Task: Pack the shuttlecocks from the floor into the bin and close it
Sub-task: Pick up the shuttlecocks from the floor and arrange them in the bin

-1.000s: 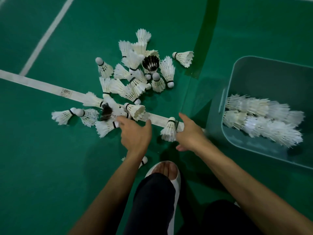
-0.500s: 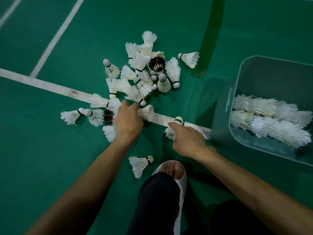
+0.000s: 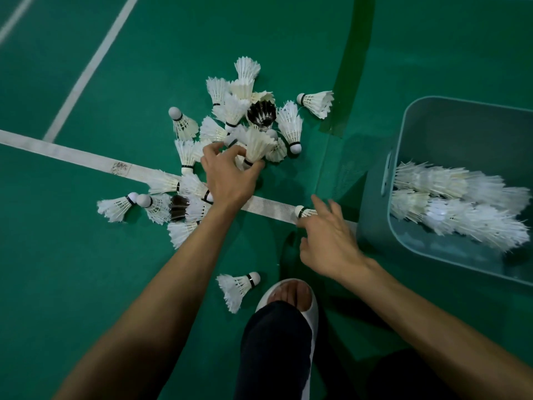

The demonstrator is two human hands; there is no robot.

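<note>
Several white shuttlecocks, with a few dark ones among them, lie in a pile (image 3: 245, 116) on the green floor. My left hand (image 3: 227, 177) reaches into the pile and pinches a white shuttlecock (image 3: 256, 145) near its cork end. My right hand (image 3: 328, 241) holds another shuttlecock (image 3: 302, 211); only its cork and a little skirt show past my fingers. A lone shuttlecock (image 3: 238, 287) lies near my foot. The pale green bin (image 3: 386, 180) stands open at the right, with stacked shuttlecocks (image 3: 461, 203) inside.
A white court line (image 3: 72, 155) crosses the floor under the pile, and a thinner line (image 3: 89, 67) runs away at the left. A dark green tape strip (image 3: 352, 67) lies behind the bin. My foot in a white sandal (image 3: 291, 295) is at bottom centre.
My left hand moved from the near cluster on the line up into the pile's middle and took a shuttlecock. My right hand shifted slightly toward the bin, still holding its shuttlecock.
</note>
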